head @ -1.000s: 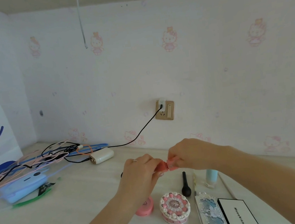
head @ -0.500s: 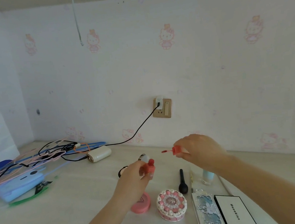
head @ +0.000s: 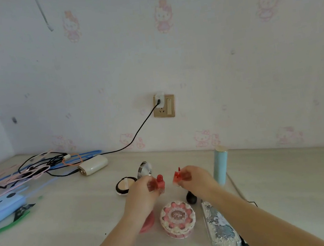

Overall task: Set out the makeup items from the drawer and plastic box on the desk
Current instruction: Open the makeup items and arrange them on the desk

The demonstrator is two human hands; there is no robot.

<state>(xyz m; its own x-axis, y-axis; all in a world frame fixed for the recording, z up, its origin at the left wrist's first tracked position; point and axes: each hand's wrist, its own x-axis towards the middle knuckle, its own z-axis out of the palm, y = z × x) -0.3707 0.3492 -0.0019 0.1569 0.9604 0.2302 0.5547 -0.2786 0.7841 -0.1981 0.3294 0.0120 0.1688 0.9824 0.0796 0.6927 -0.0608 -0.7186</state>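
Observation:
My left hand (head: 143,194) grips a small red lip gloss bottle (head: 160,182) over the desk. My right hand (head: 194,179) pinches its red cap with the wand (head: 178,176), a short gap from the bottle. On the desk below lie an open powder compact (head: 125,185) with a raised mirror lid, a pink round case (head: 149,222) partly under my left wrist, a cake-shaped pink box (head: 178,219), a black brush (head: 191,198), a silver-blue palette (head: 220,226) and an upright pale blue tube (head: 221,164).
A tangle of cables (head: 32,167), a white power bank (head: 93,164) and a blue device (head: 2,206) crowd the desk's left side. A black cord runs up to the wall socket (head: 164,106). The wall stands close behind.
The bottle and cap were together, then pulled apart. Both hands have since dropped lower and come closer together; the view tilted down, showing the compact and the blue tube.

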